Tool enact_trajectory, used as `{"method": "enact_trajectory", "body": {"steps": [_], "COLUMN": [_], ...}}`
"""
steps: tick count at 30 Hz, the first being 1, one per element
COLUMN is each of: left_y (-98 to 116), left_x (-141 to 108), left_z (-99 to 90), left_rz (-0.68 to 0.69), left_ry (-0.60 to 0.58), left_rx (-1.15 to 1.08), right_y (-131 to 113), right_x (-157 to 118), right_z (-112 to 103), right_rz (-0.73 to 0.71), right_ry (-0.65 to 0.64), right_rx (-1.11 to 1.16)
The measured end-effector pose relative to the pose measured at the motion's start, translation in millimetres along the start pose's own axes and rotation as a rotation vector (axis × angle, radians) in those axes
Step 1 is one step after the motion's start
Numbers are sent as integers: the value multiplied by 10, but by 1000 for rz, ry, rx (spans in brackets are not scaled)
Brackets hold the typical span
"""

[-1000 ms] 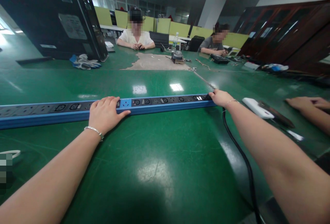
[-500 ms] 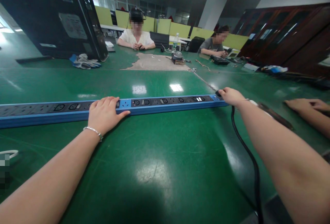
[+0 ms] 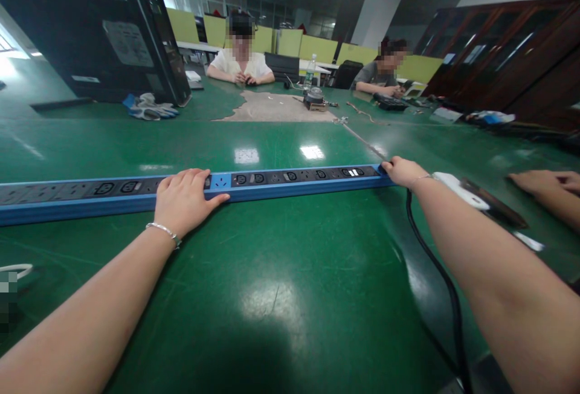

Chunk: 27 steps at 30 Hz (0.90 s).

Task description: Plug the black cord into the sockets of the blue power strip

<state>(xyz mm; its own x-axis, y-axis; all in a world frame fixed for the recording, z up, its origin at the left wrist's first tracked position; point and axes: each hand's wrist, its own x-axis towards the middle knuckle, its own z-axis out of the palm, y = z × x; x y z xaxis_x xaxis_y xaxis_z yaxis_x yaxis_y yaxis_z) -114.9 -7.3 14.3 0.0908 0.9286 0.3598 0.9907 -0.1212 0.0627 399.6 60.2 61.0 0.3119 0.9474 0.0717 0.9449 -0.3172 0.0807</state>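
Note:
A long blue and black power strip [image 3: 281,185] lies across the green table, its rows of sockets facing up and its left end beyond the view. My left hand [image 3: 185,194] is wrapped over the strip left of its blue socket, fingers on the far side and thumb along the near edge. At the strip's right end, my right hand [image 3: 403,171] is closed with the fingertips on the end piece; the palm side is hidden. A thick black cord [image 3: 435,261] comes out below this hand and runs down toward the near edge.
A black computer case [image 3: 109,37] stands at the left, with gloves [image 3: 151,107] beside it. A white device [image 3: 460,191] lies near my right forearm, close to another person's hand [image 3: 539,182]. Two people sit across the table [image 3: 290,261], near a bottle [image 3: 310,71].
My right hand has shifted slightly against the strip's end, and its forearm now uncovers more of the white device. My left hand keeps its place on the strip.

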Motion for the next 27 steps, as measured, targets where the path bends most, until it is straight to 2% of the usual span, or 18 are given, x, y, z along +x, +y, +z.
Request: {"method": "enact_trajectory", "body": {"steps": [6, 11, 16, 19, 24, 27], "left_y": [-8, -17, -32, -31, -19, -18], "left_x": [12, 11, 16, 16, 14, 15], "left_z": [7, 19, 29, 24, 10, 5], "left_rz": [-1, 0, 11, 8, 5, -3], "left_ry": [-10, -7, -8, -10, -11, -13], "left_rx": [-10, -7, -8, -11, -35, -33], "right_y": [-89, -114, -101, -84, -48, -115], "right_x": [-63, -180, -131, -61, -75, -161], "right_z": [-36, 20, 23, -90, -405, -486], "right_rz": [57, 97, 63, 37, 65, 43], "right_ry": [-42, -12, -10, -7, 123, 72], "right_rx": [-35, -16, -30, -38, -11, -2]}}
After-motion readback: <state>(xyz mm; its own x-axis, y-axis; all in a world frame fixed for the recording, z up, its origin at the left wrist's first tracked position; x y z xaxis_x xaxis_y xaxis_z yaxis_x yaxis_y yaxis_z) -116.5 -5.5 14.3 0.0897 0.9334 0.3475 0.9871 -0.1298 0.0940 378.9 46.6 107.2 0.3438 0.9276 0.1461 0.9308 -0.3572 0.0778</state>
